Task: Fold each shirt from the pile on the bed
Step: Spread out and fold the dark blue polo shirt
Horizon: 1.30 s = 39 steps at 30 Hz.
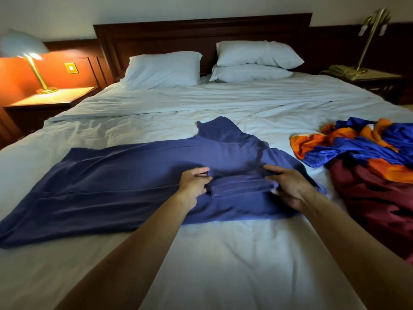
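- Navy shirt (125, 182) lies spread on the bed (223, 253), body running left, collar end toward the right; one sleeve (214, 128) points to the far side.
- Left hand (193, 182) pinches the left end of a folded strip of the navy shirt, thumb on top, fingers curled under the edge.
- Right hand (288, 186) grips the right end of the same strip, fingers closed on the fabric. Hands well apart, strip between them.
- Both forearms are bare and reach in from the near edge.
- Pile (366, 166) sits on the right side of the bed, apart from the navy shirt: orange/blue satin garment (348, 142) on top, far side; maroon garment (375, 204) under it, near side. No. of items in pile: cannot tell.
- White sheet is wrinkled; duvet turned back across the far half.
- Three white pillows (163, 70) at the headboard (201, 30): one left, two stacked right.
- Far left: lit lamp (26, 54) on a nightstand (53, 99).
- Far right: brass lamp (371, 34), unlit, with a telephone (339, 70) beside its base.
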{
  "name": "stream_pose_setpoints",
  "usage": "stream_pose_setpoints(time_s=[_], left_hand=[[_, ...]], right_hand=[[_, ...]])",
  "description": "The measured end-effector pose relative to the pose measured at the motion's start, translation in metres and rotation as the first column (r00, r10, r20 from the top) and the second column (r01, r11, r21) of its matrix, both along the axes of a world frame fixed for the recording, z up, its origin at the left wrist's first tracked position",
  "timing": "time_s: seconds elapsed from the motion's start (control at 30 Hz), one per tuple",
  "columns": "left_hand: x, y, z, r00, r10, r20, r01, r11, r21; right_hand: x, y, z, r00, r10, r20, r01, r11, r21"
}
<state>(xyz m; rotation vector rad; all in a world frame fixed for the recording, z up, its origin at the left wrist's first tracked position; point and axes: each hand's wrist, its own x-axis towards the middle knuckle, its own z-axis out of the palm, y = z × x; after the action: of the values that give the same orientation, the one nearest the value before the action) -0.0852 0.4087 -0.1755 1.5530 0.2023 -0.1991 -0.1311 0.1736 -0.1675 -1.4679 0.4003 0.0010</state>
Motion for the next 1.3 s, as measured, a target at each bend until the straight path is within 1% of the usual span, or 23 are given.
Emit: stream_pose_setpoints(time_s=[0.03, 0.07, 0.13, 0.2, 0.3, 0.37, 0.43, 0.47, 0.53, 0.57, 0.6, 0.63, 0.73, 0.77, 0.8, 0.83, 0.97, 1.1, 1.17, 1.2, 1.23, 1.3], left_hand=[[-0.003, 0.003, 0.001, 1.000, -0.007, -0.017, 0.007, 1.000, -0.028], [-0.006, 0.007, 0.001, 0.999, -0.037, -0.031, 0.035, 0.999, -0.037], [-0.010, 0.014, -0.001, 0.991, -0.126, -0.053, 0.126, 0.992, -0.005], [-0.012, 0.018, -0.001, 0.983, -0.180, -0.050, 0.181, 0.983, 0.024], [-0.011, 0.017, 0.002, 0.980, -0.192, -0.047, 0.194, 0.980, 0.047], [-0.012, 0.013, 0.003, 0.972, -0.233, -0.022, 0.234, 0.965, 0.121], [-0.015, 0.012, 0.001, 0.951, -0.309, 0.016, 0.295, 0.923, 0.248], [-0.015, 0.012, 0.001, 0.936, -0.349, 0.039, 0.316, 0.886, 0.340], [-0.015, 0.017, 0.002, 0.904, -0.424, 0.058, 0.337, 0.790, 0.512], [-0.016, 0.019, 0.003, 0.896, -0.442, 0.043, 0.351, 0.764, 0.541], [-0.017, 0.022, 0.005, 0.896, -0.444, 0.016, 0.370, 0.765, 0.527], [-0.018, 0.024, 0.006, 0.899, -0.437, -0.014, 0.390, 0.786, 0.479], [-0.020, 0.029, 0.012, 0.929, -0.363, -0.077, 0.370, 0.895, 0.249], [-0.020, 0.030, 0.013, 0.936, -0.344, -0.079, 0.353, 0.912, 0.207], [-0.021, 0.031, 0.014, 0.940, -0.333, -0.077, 0.342, 0.920, 0.192], [-0.022, 0.031, 0.014, 0.940, -0.334, -0.075, 0.342, 0.915, 0.212], [-0.027, 0.024, 0.011, 0.934, -0.355, -0.048, 0.351, 0.879, 0.323], [-0.029, 0.013, 0.009, 0.949, -0.314, -0.014, 0.302, 0.898, 0.319], [-0.030, 0.012, 0.010, 0.947, -0.320, -0.034, 0.316, 0.904, 0.290], [-0.030, 0.013, 0.011, 0.940, -0.338, -0.036, 0.333, 0.894, 0.300], [-0.030, 0.014, 0.011, 0.932, -0.362, -0.029, 0.350, 0.872, 0.342], [-0.031, 0.017, 0.008, 0.906, -0.423, 0.024, 0.352, 0.782, 0.515]], right_hand=[[-0.002, -0.003, 0.000, 0.999, -0.034, -0.021, 0.034, 0.999, 0.028], [-0.005, -0.006, -0.001, 0.998, -0.036, -0.044, 0.037, 0.999, 0.013], [-0.013, -0.012, -0.006, 0.996, 0.032, -0.086, -0.035, 0.999, -0.041], [-0.018, -0.016, -0.007, 0.986, 0.123, -0.110, -0.137, 0.982, -0.132], [-0.017, -0.017, -0.007, 0.972, 0.200, -0.119, -0.228, 0.921, -0.314], [-0.018, -0.013, -0.007, 0.964, 0.239, -0.120, -0.267, 0.881, -0.389], [-0.018, -0.013, -0.007, 0.954, 0.275, -0.122, -0.298, 0.810, -0.505], [-0.019, -0.014, -0.004, 0.944, 0.298, -0.140, -0.321, 0.745, -0.584], [-0.024, -0.015, 0.002, 0.922, 0.341, -0.183, -0.359, 0.575, -0.735], [-0.026, -0.015, 0.005, 0.917, 0.344, -0.204, -0.368, 0.529, -0.764], [-0.028, -0.016, 0.006, 0.914, 0.347, -0.210, -0.376, 0.530, -0.760], [-0.029, -0.017, 0.007, 0.914, 0.347, -0.209, -0.381, 0.561, -0.735], [-0.030, -0.018, 0.009, 0.945, 0.290, -0.151, -0.323, 0.757, -0.568], [-0.030, -0.018, 0.008, 0.959, 0.251, -0.135, -0.283, 0.797, -0.533], [-0.031, -0.018, 0.006, 0.968, 0.220, -0.120, -0.251, 0.821, -0.513], [-0.031, -0.018, 0.003, 0.973, 0.205, -0.103, -0.229, 0.829, -0.510], [-0.032, -0.016, -0.007, 0.973, 0.213, -0.089, -0.226, 0.793, -0.565], [-0.024, -0.013, -0.014, 0.981, 0.171, -0.088, -0.189, 0.789, -0.584], [-0.025, -0.013, -0.013, 0.989, 0.126, -0.080, -0.149, 0.792, -0.592], [-0.025, -0.014, -0.011, 0.990, 0.120, -0.071, -0.138, 0.772, -0.620], [-0.026, -0.015, -0.010, 0.990, 0.123, -0.069, -0.136, 0.718, -0.683], [-0.028, -0.016, -0.005, 0.981, 0.158, -0.109, -0.177, 0.520, -0.836]])
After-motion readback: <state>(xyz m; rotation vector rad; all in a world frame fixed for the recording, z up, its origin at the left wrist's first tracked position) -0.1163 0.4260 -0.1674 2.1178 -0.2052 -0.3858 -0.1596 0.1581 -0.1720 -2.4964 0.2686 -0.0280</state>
